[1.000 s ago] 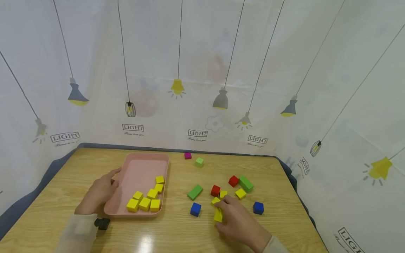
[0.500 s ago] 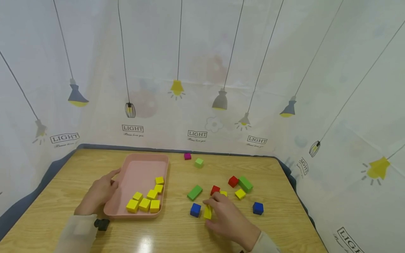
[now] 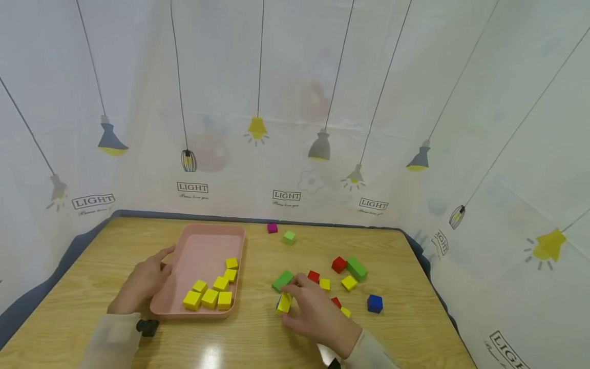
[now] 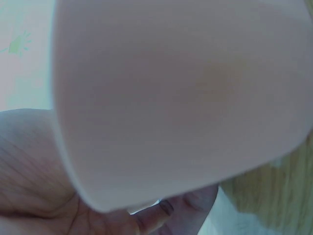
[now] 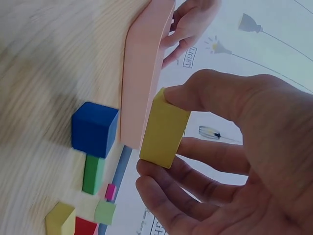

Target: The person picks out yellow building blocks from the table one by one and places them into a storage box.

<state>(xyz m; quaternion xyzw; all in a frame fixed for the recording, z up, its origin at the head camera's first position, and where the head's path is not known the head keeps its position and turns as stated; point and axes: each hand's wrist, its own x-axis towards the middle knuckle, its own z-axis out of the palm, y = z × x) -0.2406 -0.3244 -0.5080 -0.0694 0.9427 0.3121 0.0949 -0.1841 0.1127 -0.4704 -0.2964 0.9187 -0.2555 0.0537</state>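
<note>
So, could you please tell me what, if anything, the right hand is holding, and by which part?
The right hand holds a yellow block, pinched at its opposite ends: the thumb at one, fingertips at the other.

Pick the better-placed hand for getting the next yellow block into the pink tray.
Right, probably: the right hand pinches a yellow block; the left hand is at the left edge of the pink tray, with no block visible.

Head view forward and down, wrist views close, tray [image 3: 200, 251] in all three
</note>
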